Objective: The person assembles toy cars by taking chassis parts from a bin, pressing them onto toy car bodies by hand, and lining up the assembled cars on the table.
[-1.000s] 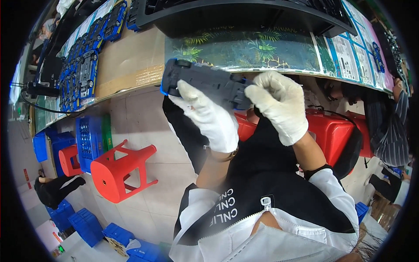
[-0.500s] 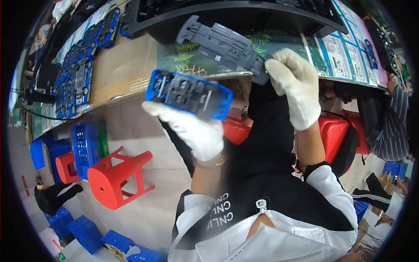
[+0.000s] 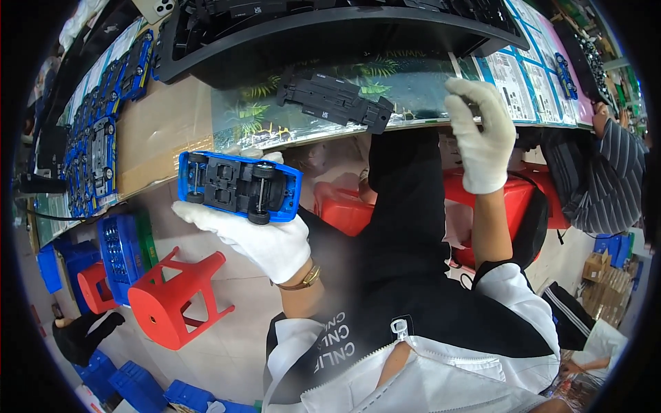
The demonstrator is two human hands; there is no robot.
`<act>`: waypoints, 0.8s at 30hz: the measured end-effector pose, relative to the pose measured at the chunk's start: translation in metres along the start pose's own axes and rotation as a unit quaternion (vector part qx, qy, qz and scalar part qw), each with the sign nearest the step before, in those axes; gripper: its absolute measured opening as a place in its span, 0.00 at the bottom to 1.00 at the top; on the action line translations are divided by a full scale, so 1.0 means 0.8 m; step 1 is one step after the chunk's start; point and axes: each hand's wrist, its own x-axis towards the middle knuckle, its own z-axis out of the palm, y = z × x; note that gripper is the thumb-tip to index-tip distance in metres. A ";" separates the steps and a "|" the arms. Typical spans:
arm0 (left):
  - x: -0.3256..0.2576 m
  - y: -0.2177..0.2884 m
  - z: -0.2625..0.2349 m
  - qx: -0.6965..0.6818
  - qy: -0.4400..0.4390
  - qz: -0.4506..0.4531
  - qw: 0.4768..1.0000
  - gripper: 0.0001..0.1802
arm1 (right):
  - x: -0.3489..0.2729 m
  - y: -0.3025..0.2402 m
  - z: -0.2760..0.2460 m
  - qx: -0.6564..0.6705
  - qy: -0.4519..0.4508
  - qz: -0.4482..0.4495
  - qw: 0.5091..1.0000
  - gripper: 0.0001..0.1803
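Note:
My left hand (image 3: 258, 237), in a white glove, holds a blue toy car body (image 3: 292, 196) from below, in front of the table edge. Its open underside faces up, showing a black interior, wheels and a metal axle at the right end. A black toy car chassis plate (image 3: 330, 102) lies on the table, its right end reaching the front edge. Right of that plate, my gloved right hand (image 3: 485, 144) is raised by the table edge, empty, with fingers bent and apart from the thumb.
A black bin (image 3: 344, 31) of black chassis parts stands at the back. Several blue toy cars (image 3: 103, 148) lie in rows on the left of the table (image 3: 162, 131). Red stools (image 3: 162, 313) and blue crates (image 3: 138, 378) stand on the floor. Another person's striped sleeve (image 3: 613, 182) is at right.
My right hand has let go of the chassis plate, which now rests on the table. My left hand has moved left and down with the car body, whose wheels now show clearly.

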 end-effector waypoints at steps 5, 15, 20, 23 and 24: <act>-0.016 -0.008 0.018 0.229 0.027 0.195 0.953 0.39 | 0.009 -0.059 0.030 -0.141 -0.091 -0.308 0.936 0.27; 0.022 0.038 0.008 0.012 0.011 -0.050 0.999 0.38 | 0.018 -0.038 0.053 -0.223 -0.193 -0.327 0.898 0.33; 0.024 0.055 0.043 -0.049 0.032 -0.095 0.994 0.36 | 0.017 -0.025 0.053 -0.187 -0.192 -0.339 0.902 0.26; 0.041 0.047 0.028 -0.079 -0.007 -0.121 0.990 0.34 | 0.039 -0.042 0.012 -0.109 -0.217 -0.385 0.891 0.20; 0.045 0.038 0.020 0.033 -0.001 -0.079 0.996 0.34 | 0.056 -0.056 -0.010 -0.056 -0.177 -0.435 0.881 0.17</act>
